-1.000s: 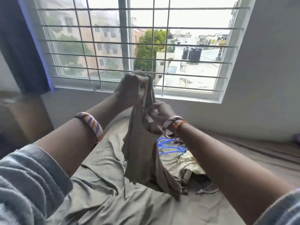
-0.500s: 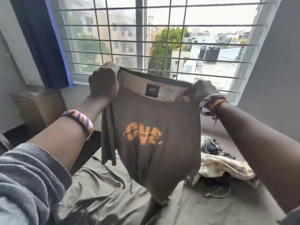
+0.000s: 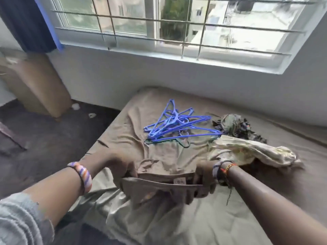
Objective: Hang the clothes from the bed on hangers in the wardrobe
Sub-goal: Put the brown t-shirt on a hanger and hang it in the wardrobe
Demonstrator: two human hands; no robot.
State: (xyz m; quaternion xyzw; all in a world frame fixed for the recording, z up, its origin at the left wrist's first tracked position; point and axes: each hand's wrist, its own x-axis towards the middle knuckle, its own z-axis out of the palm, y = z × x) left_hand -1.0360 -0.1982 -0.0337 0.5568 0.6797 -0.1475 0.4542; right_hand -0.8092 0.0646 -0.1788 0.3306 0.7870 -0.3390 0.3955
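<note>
Both hands, the left hand (image 3: 122, 167) and right hand (image 3: 203, 181), gripped the olive T-shirt (image 3: 159, 186) by its shoulders, spread apart, low over the bed's (image 3: 247, 218) near edge. Keeping the neckline taut and open would probably ease in a blue hanger (image 3: 177, 126) from the pile mid-bed.

There are two hands, the left hand (image 3: 122, 167) and the right hand (image 3: 203, 177), and one brown T-shirt (image 3: 159, 190). One pile of blue hangers (image 3: 177, 126) lies there; their exact number I cannot tell. Two other garments: one cream garment (image 3: 247, 152), one dark garment (image 3: 237, 126).
</note>
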